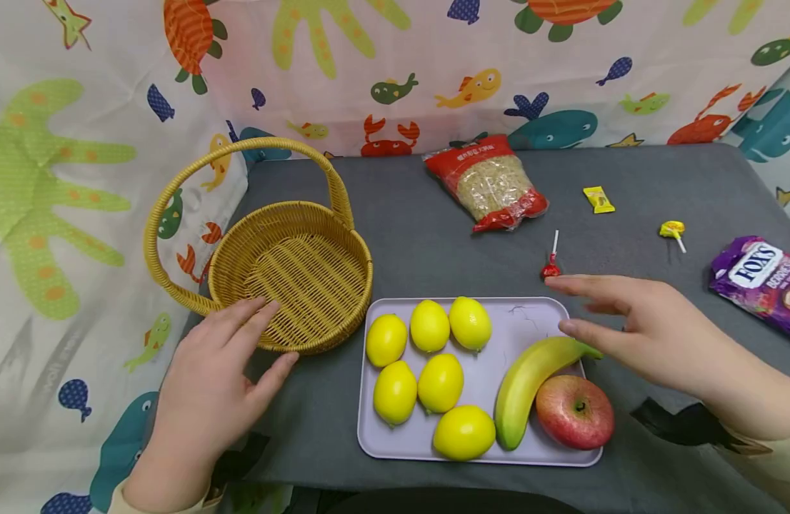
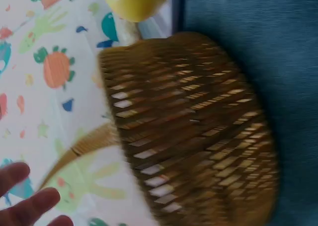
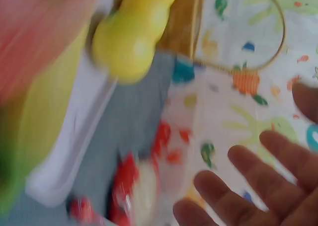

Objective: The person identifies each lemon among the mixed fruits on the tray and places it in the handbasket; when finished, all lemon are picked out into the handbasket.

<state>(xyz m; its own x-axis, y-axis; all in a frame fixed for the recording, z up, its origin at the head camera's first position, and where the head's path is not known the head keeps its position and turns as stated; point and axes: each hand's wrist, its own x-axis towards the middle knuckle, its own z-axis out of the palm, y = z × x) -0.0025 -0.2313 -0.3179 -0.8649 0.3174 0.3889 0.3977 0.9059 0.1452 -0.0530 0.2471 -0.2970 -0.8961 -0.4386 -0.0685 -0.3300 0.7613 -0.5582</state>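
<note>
My left hand [image 1: 218, 389] reaches over the near side of a wicker basket [image 1: 292, 278], its fingers spread and overlapping the rim in the head view; it grips nothing. In the left wrist view the woven side of the basket [image 2: 194, 126] fills the middle. My right hand [image 1: 652, 332] hovers at the right end of a lilac tray [image 1: 523, 314], fingers extended with nothing in them. On that tray lie several lemons [image 1: 440, 383], a banana [image 1: 526, 385] and a red apple [image 1: 575, 412]. A red lollipop [image 1: 551, 269] is right by the fingertips of the right hand.
Behind the tray lies a red bag of grain-like food [image 1: 491, 184]. To the right are a yellow wrapped candy [image 1: 598, 200], a yellow lollipop [image 1: 672, 229] and a purple FOX'S bag [image 1: 764, 278]. A sea-animal curtain [image 1: 343, 93] borders the grey table [image 1: 408, 243] behind and at left.
</note>
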